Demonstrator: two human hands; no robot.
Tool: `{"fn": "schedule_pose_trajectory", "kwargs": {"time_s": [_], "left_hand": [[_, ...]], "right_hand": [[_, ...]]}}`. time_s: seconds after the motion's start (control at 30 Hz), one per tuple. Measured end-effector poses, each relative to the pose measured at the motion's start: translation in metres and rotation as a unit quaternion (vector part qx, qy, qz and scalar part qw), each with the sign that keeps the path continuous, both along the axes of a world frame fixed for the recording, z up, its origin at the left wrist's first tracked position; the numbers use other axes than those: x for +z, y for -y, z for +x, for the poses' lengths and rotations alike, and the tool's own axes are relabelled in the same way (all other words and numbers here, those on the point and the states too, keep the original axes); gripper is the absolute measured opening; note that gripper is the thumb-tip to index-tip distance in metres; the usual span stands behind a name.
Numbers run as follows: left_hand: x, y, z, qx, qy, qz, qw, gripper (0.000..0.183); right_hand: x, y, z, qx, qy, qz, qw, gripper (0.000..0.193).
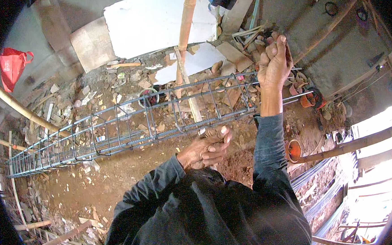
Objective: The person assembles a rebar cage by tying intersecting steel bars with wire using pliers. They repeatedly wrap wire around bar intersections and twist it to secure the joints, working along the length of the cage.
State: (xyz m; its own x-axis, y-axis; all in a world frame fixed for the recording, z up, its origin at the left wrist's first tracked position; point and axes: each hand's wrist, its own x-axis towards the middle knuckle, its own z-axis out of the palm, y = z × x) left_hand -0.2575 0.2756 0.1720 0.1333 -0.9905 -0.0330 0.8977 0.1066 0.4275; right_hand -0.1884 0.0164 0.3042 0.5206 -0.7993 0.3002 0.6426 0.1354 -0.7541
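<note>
A long rebar cage [153, 120], made of thin bars with squarish stirrups, stretches across from the far left to the right in front of me. My left hand [206, 149] is closed just on the near side of the cage, fingers curled with the thumb on top. Raised over the cage's right end is my right hand [274, 60], its fingers bent in and the thumb up against them. What either hand holds, if anything, is hidden or too small to make out. Whether the hands touch the bars I cannot tell.
A bamboo pole [187, 24] stands beyond the cage before a white board [154, 21]. Rubble and wood scraps cover the ground there. A red bag [14, 68] hangs at the left. An orange bucket [293, 150] lies at my right, beside another pole [345, 149].
</note>
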Motion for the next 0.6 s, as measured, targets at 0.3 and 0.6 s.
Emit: {"fn": "schedule_pose_trajectory", "kwargs": {"time_s": [0.3,0.6], "left_hand": [[0.009,-0.009,-0.012,-0.015,-0.059,0.024,0.998,0.020],[0.002,-0.016,0.000,0.246,0.472,0.183,0.827,0.045]], "right_hand": [[-0.003,0.015,-0.003,-0.071,-0.026,-0.065,0.995,0.028],[-0.027,0.038,-0.017,-0.019,-0.017,-0.017,1.000,0.031]]}}
